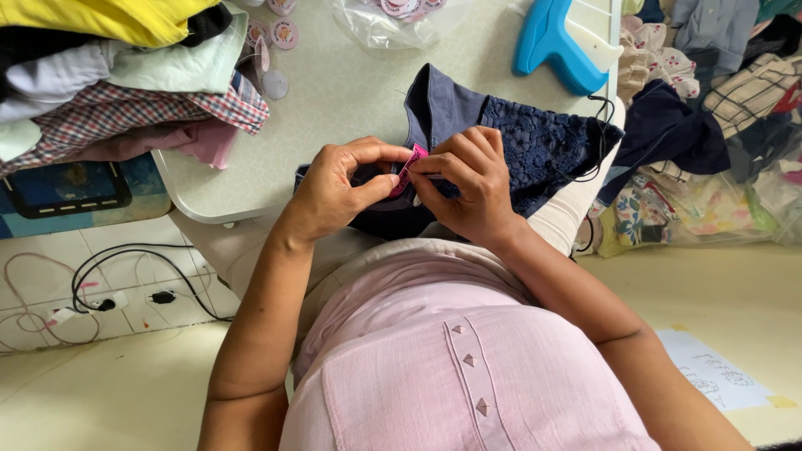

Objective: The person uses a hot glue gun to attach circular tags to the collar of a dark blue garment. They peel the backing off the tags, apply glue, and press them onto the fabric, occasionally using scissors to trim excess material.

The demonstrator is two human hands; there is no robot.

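Observation:
A dark blue garment (518, 146) with a lace panel lies half on the white table (334, 92) and half in my lap. At its near edge a small pink tag (408, 167) is pinched between both hands. My left hand (338, 185) grips the tag from the left with thumb and forefinger. My right hand (468, 184) holds it from the right, fingers curled over the fabric. The two hands touch at the tag.
A blue tagging gun (555, 42) lies at the table's far right. A clear bag (393, 21) of round tags sits at the far edge, and loose round tags (276, 50) lie nearby. Folded clothes (117, 75) are stacked left; heaped garments (718, 108) right. Cables (125, 280) run on the floor.

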